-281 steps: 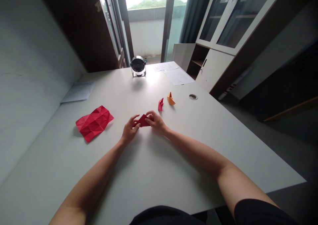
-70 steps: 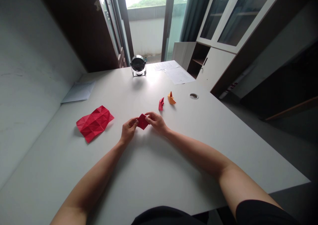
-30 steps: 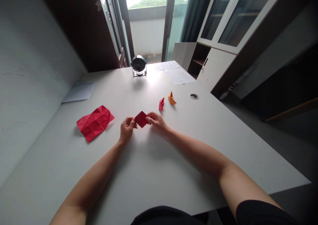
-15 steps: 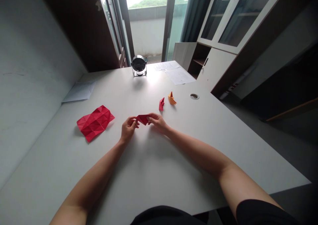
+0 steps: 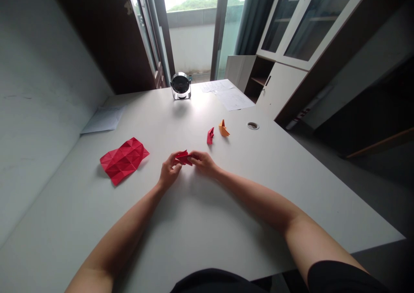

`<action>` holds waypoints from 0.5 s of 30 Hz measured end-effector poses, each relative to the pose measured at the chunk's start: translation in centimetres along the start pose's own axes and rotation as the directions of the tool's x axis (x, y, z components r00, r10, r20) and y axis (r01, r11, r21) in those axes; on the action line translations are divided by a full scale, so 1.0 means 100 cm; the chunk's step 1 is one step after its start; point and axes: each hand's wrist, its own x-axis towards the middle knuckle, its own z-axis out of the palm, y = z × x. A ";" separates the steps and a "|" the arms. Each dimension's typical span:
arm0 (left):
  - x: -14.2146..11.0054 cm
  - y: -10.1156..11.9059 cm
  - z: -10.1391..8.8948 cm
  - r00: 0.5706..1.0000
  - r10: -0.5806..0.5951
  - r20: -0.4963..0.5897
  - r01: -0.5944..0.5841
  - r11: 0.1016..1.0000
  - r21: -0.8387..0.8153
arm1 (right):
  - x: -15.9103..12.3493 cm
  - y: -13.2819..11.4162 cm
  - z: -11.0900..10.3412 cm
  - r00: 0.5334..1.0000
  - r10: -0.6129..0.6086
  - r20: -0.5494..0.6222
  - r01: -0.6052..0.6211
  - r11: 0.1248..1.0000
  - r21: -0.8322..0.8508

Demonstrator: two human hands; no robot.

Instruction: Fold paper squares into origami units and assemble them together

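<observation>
A small folded piece of red origami paper (image 5: 184,157) is held between my two hands, just above the white table. My left hand (image 5: 170,169) grips its left end between thumb and fingers. At the right end, my right hand (image 5: 203,161) pinches it, and the fingertips cover part of the folds. Beyond my right hand stand a small red origami figure (image 5: 210,136) and an orange origami figure (image 5: 223,128). Left of my left hand lies a larger red sheet (image 5: 124,160), opened out and covered in crease lines.
The white table (image 5: 207,232) bears a round metal-framed device (image 5: 181,85) at its far edge. Printed papers (image 5: 231,97) lie at the back right, a pale flat packet (image 5: 102,119) by the left wall. A round cable hole (image 5: 252,125) sits near the right edge.
The folded red paper has been turned, and its flaps now stand apart with a point sticking up. My left hand has shifted slightly right, and the hands are closer together.
</observation>
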 end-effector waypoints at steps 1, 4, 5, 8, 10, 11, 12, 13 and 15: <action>0.000 0.001 0.000 1.000 -0.004 0.007 0.004 1.000 -0.007 | 0.000 -0.001 0.000 1.000 -0.008 -0.004 0.008 1.000 -0.029; 0.000 0.003 0.000 1.000 -0.029 0.000 0.029 1.000 0.002 | -0.001 -0.004 0.000 0.999 -0.033 -0.004 0.033 0.994 -0.106; 0.000 0.003 0.000 0.999 -0.035 -0.007 0.035 0.999 0.009 | -0.001 -0.005 0.000 0.999 -0.049 -0.009 0.047 0.990 -0.135; 0.001 0.000 0.000 0.999 -0.036 -0.026 0.037 0.999 0.007 | -0.001 -0.005 0.000 0.993 -0.111 -0.034 0.101 0.971 -0.215; 0.002 -0.002 0.001 0.998 -0.044 -0.040 0.044 0.999 -0.018 | 0.000 -0.005 -0.001 0.988 -0.144 -0.060 0.124 0.959 -0.255; 0.003 -0.003 0.001 0.998 -0.052 -0.048 0.050 0.998 -0.042 | 0.000 -0.005 -0.002 0.985 -0.154 -0.077 0.128 0.954 -0.271; 0.003 -0.004 0.001 0.996 -0.061 -0.058 0.057 0.996 -0.076 | 0.000 -0.004 -0.003 0.983 -0.159 -0.093 0.127 0.950 -0.284; 0.004 -0.005 0.001 0.995 -0.072 -0.070 0.063 0.991 -0.117 | 0.001 -0.004 -0.003 0.981 -0.159 -0.111 0.121 0.948 -0.293; 0.006 -0.006 0.001 0.991 -0.097 -0.092 0.076 0.975 -0.206 | 0.000 -0.003 -0.004 0.982 -0.136 -0.133 0.093 0.952 -0.291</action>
